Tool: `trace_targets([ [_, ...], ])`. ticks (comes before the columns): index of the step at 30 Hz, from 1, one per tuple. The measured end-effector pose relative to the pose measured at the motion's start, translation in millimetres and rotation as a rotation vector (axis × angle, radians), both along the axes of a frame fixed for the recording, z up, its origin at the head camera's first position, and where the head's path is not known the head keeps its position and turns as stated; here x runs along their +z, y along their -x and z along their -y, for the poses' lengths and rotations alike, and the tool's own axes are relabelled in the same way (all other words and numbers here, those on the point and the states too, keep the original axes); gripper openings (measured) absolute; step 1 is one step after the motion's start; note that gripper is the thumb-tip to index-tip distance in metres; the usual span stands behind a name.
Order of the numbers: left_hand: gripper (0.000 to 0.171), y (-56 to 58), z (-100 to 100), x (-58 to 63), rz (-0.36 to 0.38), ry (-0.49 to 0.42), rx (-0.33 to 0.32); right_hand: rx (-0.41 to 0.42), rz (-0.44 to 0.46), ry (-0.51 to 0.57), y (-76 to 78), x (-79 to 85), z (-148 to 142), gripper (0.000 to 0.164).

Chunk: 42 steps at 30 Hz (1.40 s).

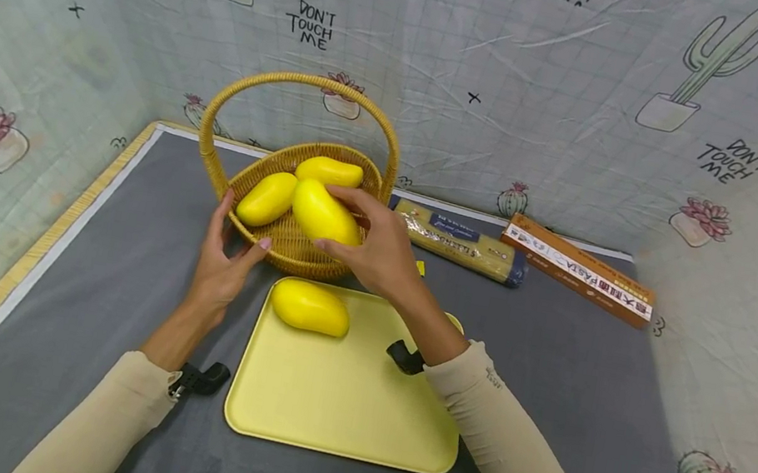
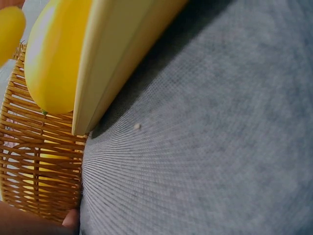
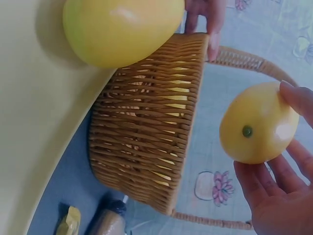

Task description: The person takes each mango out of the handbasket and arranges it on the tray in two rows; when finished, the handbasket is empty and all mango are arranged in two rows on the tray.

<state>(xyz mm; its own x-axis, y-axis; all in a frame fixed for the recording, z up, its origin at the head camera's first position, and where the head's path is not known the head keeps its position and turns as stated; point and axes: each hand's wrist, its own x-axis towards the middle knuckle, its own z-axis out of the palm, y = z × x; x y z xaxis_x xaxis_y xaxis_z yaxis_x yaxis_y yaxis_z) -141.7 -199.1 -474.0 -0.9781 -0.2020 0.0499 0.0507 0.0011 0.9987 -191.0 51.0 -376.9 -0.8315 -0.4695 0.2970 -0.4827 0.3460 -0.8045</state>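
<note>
A yellow mango [image 1: 326,213] is held in my right hand [image 1: 377,245] over the wicker basket [image 1: 303,267]; its green stem spot faces the right wrist camera, where fingers and thumb grip the mango [image 3: 259,122] from both sides. Two more mangoes, one at the left [image 1: 267,199] and one at the back [image 1: 329,171], lie inside the basket. My left hand [image 1: 220,272] holds the basket's near left rim, thumb and fingers spread along it. Another mango [image 1: 311,307] rests on the yellow tray [image 1: 350,401], at its far left corner.
Right of the basket lie a pack of spaghetti [image 1: 457,242] and a brown pasta box [image 1: 578,270]. A small yellow item [image 1: 421,268] peeks out beside my right wrist. The arched handle [image 1: 311,79] rises above the basket. Printed cloth [image 1: 486,61] hangs behind the grey tabletop [image 1: 540,358].
</note>
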Motion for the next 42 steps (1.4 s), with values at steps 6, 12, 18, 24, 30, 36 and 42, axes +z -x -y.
trace_targets([
  [6,0.097,-0.2,0.3,0.4,-0.003,-0.005,0.000,0.002,0.008,-0.011,-16.0,6.1,-17.3,0.066],
  [12,0.099,0.9,0.5,-0.6,-0.008,-0.014,-0.007,0.001,0.033,-0.025,-28.9,3.4,-36.8,0.066],
  [18,0.098,1.9,0.5,-0.7,-0.009,-0.011,-0.001,0.003,0.056,-0.072,-39.5,-3.7,-56.5,0.066],
  [24,0.098,1.5,-0.7,0.5,-0.007,-0.017,-0.001,0.004,0.099,-0.099,-45.8,-13.6,-76.5,0.066],
  [30,0.098,1.4,-0.5,0.5,0.001,-0.019,0.000,0.006,0.124,-0.140,-50.7,-21.5,-94.4,0.066],
  [36,0.098,0.2,-0.3,0.3,0.011,-0.015,-0.005,-0.002,0.143,-0.218,-55.6,-27.4,-108.2,0.067],
  [42,0.098,-0.5,0.3,-0.3,0.004,-0.012,-0.005,0.007,0.172,-0.287,-56.2,-35.7,-117.7,0.068],
])
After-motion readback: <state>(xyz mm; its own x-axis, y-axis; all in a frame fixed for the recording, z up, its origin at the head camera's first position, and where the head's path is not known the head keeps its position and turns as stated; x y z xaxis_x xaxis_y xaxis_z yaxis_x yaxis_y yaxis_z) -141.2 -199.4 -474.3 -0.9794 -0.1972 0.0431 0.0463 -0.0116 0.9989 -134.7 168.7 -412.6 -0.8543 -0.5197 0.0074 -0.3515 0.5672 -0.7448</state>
